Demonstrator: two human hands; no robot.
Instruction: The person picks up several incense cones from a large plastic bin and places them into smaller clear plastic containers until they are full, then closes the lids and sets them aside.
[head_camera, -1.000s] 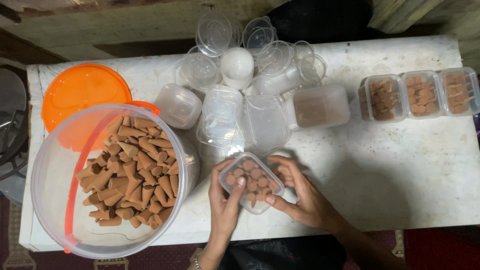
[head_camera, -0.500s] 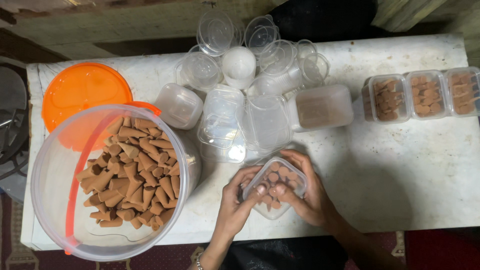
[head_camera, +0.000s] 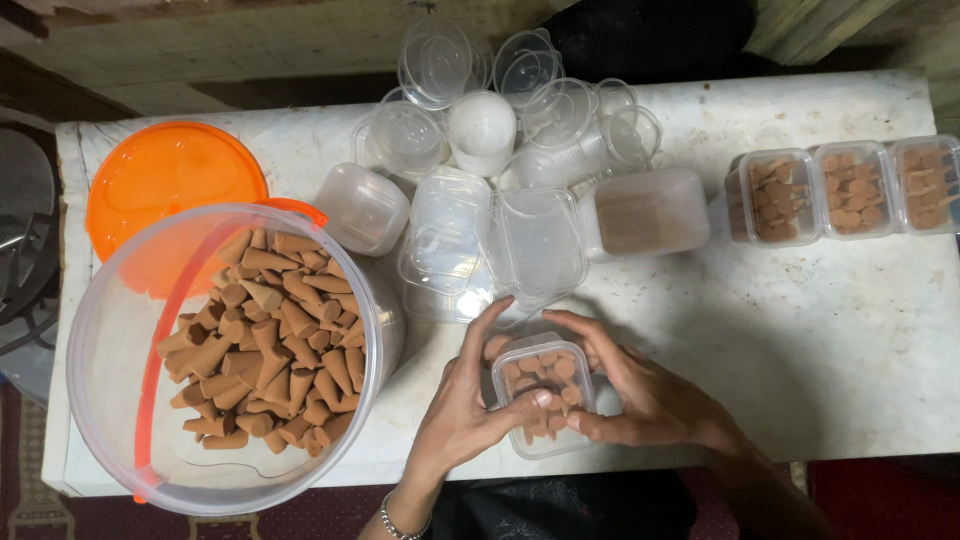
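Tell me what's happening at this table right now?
A person's left hand and right hand both clasp a small clear box filled with brown cones, with a lid on top. To their left stands a large clear bucket holding more cones, its orange lid behind it. Empty clear containers cluster in the middle, and three filled boxes sit in a row at the right.

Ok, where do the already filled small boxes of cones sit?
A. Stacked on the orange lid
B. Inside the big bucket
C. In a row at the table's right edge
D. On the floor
C: three small clear boxes of brown cones stand side by side at the right edge of the white table, apart from both hands.
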